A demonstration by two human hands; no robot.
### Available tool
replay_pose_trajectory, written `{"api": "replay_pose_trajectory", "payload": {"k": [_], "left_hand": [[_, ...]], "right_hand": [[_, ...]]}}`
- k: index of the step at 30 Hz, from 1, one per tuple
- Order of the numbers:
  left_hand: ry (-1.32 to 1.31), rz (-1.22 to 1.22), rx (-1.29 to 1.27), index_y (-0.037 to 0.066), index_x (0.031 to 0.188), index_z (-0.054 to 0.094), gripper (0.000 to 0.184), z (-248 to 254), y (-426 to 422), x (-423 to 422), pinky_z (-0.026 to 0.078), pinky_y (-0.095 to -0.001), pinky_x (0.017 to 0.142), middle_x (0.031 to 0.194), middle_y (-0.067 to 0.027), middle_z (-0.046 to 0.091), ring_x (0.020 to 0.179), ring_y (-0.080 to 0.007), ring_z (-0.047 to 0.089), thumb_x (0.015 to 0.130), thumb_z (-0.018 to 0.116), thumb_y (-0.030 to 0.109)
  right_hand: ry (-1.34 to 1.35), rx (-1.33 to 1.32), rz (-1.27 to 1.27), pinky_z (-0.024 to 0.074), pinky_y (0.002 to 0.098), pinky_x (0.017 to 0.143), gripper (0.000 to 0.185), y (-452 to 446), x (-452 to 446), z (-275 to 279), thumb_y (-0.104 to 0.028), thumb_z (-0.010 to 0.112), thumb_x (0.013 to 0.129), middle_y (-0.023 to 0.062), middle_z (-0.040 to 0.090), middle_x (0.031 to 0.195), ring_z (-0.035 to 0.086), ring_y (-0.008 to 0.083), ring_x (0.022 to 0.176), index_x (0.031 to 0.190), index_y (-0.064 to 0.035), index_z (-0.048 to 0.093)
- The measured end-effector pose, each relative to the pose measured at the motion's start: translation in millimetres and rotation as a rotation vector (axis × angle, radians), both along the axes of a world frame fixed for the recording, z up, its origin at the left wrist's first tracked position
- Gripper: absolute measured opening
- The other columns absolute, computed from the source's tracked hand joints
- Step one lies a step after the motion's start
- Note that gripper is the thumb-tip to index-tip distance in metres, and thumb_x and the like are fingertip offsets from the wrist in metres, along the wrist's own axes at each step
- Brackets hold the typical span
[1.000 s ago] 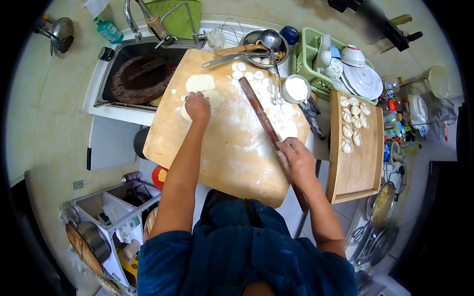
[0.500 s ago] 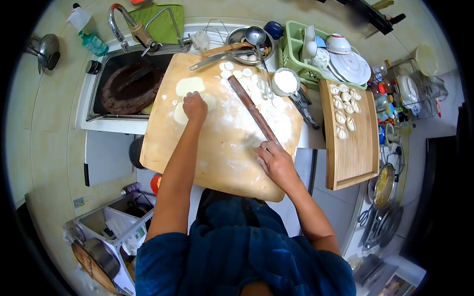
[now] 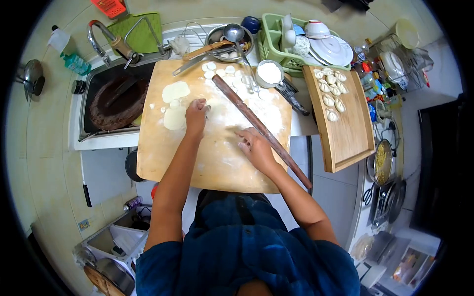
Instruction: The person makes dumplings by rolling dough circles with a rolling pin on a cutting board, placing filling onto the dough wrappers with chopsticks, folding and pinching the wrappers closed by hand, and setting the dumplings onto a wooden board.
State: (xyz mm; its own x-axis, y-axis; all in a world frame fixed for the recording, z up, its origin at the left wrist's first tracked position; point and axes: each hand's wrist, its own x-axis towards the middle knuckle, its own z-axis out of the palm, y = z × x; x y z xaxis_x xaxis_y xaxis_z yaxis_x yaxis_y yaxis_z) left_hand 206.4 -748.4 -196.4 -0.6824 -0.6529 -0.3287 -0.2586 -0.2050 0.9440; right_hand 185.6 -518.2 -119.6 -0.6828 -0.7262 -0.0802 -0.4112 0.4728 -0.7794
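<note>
My left hand [image 3: 196, 118] is over the floured wooden board [image 3: 163, 158], its fingers curled on a pale flat dough wrapper [image 3: 211, 105] partly hidden by them. To its left lie two flattened dough rounds [image 3: 175, 119] with small dough bits beside them. A long dark rolling pin [image 3: 247, 112] rests diagonally across the board, its near end jutting past the edge. Just left of the pin, my right hand [image 3: 256, 148] is open, fingers apart and off the pin. Several small dough pieces [image 3: 230, 69] sit at the board's far side.
A wooden tray [image 3: 348, 126] with several shaped dumplings [image 3: 332, 89] stands at the right. Behind the board are a cup of flour [image 3: 269, 73], a metal bowl with a ladle [image 3: 234, 33] across it, and a green dish rack [image 3: 271, 44]. The sink [image 3: 85, 126] is at the left.
My right hand has let go of the rolling pin and moved left of it. The pin now extends farther toward me. My left hand has drawn back slightly with the wrapper. The view has shifted.
</note>
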Motion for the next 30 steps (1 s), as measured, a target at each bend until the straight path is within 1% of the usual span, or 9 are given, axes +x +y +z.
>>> {"api": "replay_pose_trajectory", "payload": {"k": [2, 7, 10, 13, 17, 20, 23, 26, 30], "left_hand": [[0.07, 0.005, 0.35, 0.003, 0.117, 0.054, 0.03, 14.3, 20.1, 5.7, 0.049, -0.0292, 0.074, 0.098, -0.0047, 0.059, 0.083, -0.0154, 0.059, 0.087, 0.058, 0.004], [0.022, -0.089, 0.495, 0.003, 0.119, 0.051, 0.029, 17.3, 57.8, 15.4, 0.051, -0.0316, 0.08, 0.1, -0.0092, 0.059, 0.089, -0.0206, 0.061, 0.091, 0.055, 0.008], [0.106, -0.096, 0.643, 0.003, 0.115, 0.051, 0.024, 9.4, 67.5, 19.7, 0.052, -0.0321, 0.081, 0.099, -0.0108, 0.06, 0.092, -0.0225, 0.062, 0.093, 0.054, 0.01], [0.131, -0.091, 0.681, 0.002, 0.116, 0.051, 0.025, 2.6, 75.7, 26.3, 0.051, -0.0338, 0.085, 0.102, -0.0125, 0.06, 0.097, -0.0253, 0.062, 0.095, 0.051, 0.016], [0.076, -0.052, 0.585, 0.003, 0.118, 0.049, 0.033, -14.4, 95.6, 42.1, 0.048, -0.0361, 0.091, 0.107, -0.0135, 0.06, 0.103, -0.0267, 0.06, 0.097, 0.048, 0.028], [0.126, -0.076, 0.857, 0.005, 0.118, 0.05, 0.036, -13.3, 113.9, 50.1, 0.046, -0.036, 0.093, 0.11, -0.0129, 0.058, 0.107, -0.0237, 0.058, 0.097, 0.05, 0.034], [0.108, -0.03, 1.088, 0.008, 0.118, 0.05, 0.035, -33.9, 129.1, 45.8, 0.045, -0.0373, 0.093, 0.112, -0.0114, 0.057, 0.108, -0.023, 0.055, 0.096, 0.052, 0.034], [0.136, -0.02, 1.074, 0.009, 0.118, 0.05, 0.033, -9.1, 151.7, 43.3, 0.045, -0.0404, 0.094, 0.113, -0.0096, 0.057, 0.108, -0.024, 0.053, 0.095, 0.054, 0.033], [0.151, -0.139, 1.089, 0.006, 0.13, 0.046, 0.041, 18.6, 163.5, 42.8, 0.042, -0.0435, 0.097, 0.124, -0.0119, 0.053, 0.112, -0.0263, 0.053, 0.095, 0.055, 0.026]], "right_hand": [[0.055, -0.066, -0.071, 0.0483, 0.0389, 0.085, 0.037, -11.1, 0.1, -5.2, -0.012, 0.069, 0.078, 0.0148, 0.059, 0.109, 0.059, 0.0346, 0.097, 0.113, -0.0056, 0.061], [0.178, -0.063, -0.183, 0.0468, 0.0383, 0.088, 0.043, -21.9, 3.3, -27.4, -0.014, 0.071, 0.077, 0.0174, 0.061, 0.107, 0.058, 0.0363, 0.101, 0.116, -0.0026, 0.058], [-0.056, -0.075, -0.336, 0.048, 0.035, 0.081, 0.037, -14.8, -3.9, -52.8, -0.014, 0.069, 0.08, 0.017, 0.064, 0.093, 0.062, 0.0309, 0.089, 0.113, 0.0003, 0.058], [-0.287, -0.136, -0.446, 0.0464, 0.0302, 0.074, 0.017, -3.3, -14.7, -74.6, -0.01, 0.06, 0.087, 0.0064, 0.063, 0.084, 0.059, 0.0164, 0.081, 0.101, 0.0007, 0.062], [-0.757, -0.478, -0.722, 0.0455, 0.0311, 0.068, 0.016, 6.2, -14.1, -75.8, -0.012, 0.059, 0.088, 0.0104, 0.062, 0.079, 0.054, 0.0148, 0.07, 0.091, 0.0033, 0.063], [-0.332, -0.239, -0.494, 0.0456, 0.0338, 0.072, 0.016, 24.4, -10.7, -82.4, -0.011, 0.062, 0.084, 0.0113, 0.062, 0.082, 0.057, 0.0193, 0.075, 0.093, 0.0018, 0.064], [0.395, -0.081, -0.089, 0.0468, 0.0386, 0.077, 0.019, 38.1, 6.0, -43.4, -0.011, 0.064, 0.079, 0.0133, 0.063, 0.091, 0.06, 0.0268, 0.088, 0.095, -0.0008, 0.065], [0.532, -0.036, 0.051, 0.0464, 0.0426, 0.083, 0.023, 54.6, 25.1, -20.8, -0.013, 0.065, 0.077, 0.0149, 0.062, 0.101, 0.058, 0.0321, 0.099, 0.098, -0.0032, 0.066], [0.553, -0.011, -0.128, 0.0479, 0.0414, 0.084, 0.032, 90.9, 48.2, 19.4, -0.01, 0.067, 0.076, 0.0149, 0.061, 0.104, 0.058, 0.0313, 0.102, 0.107, -0.0058, 0.063]]}}
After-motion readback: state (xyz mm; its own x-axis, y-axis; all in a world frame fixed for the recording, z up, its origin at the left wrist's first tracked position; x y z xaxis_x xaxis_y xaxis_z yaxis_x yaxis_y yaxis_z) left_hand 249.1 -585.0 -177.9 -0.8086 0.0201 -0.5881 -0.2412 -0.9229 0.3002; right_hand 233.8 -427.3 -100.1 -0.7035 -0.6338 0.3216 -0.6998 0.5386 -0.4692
